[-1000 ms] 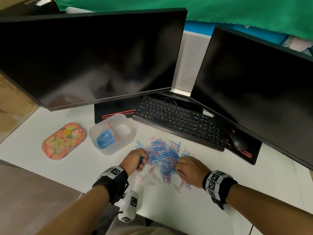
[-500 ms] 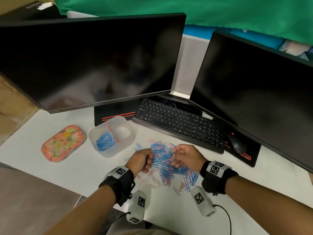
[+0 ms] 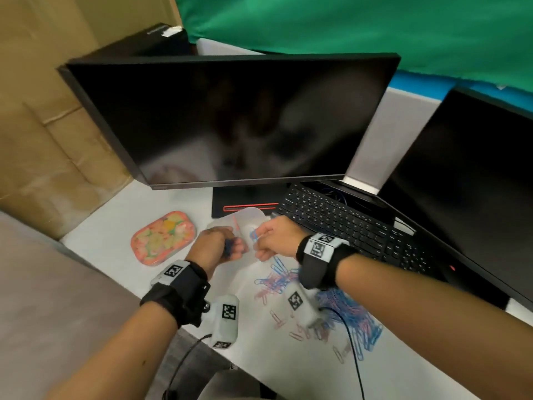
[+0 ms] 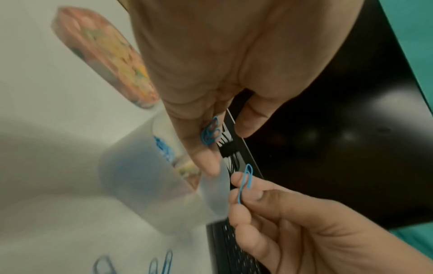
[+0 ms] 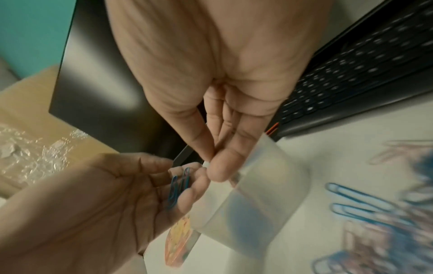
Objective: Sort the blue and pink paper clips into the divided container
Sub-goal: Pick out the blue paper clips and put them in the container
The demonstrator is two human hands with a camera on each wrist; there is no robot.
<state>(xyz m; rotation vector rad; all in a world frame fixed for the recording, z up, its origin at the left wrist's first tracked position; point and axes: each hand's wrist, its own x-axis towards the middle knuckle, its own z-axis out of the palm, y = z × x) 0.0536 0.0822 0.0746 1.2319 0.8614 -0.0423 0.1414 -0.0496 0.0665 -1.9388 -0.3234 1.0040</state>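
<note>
The frosted divided container (image 3: 250, 212) stands on the white desk, with blue clips showing in its left compartment (image 4: 164, 146). Both hands hover just above its near side. My left hand (image 3: 230, 249) curls its fingers round a small bunch of blue paper clips (image 4: 209, 133), also seen as blue paper clips (image 5: 179, 185) from the right wrist. My right hand (image 3: 259, 241) pinches a single blue paper clip (image 4: 244, 181) between thumb and fingertips, close to the left hand. The mixed pile of blue and pink clips (image 3: 340, 316) lies on the desk near my right forearm.
A flower-patterned oval tin (image 3: 163, 238) lies left of the container. A black keyboard (image 3: 346, 226) and two dark monitors (image 3: 230, 119) stand behind. The desk's front edge (image 3: 202, 336) runs under my left wrist. Cardboard (image 3: 43, 140) stands at the far left.
Both hands left the clip pile and moved up and left to the container, each carrying blue clips. The head view swung left.
</note>
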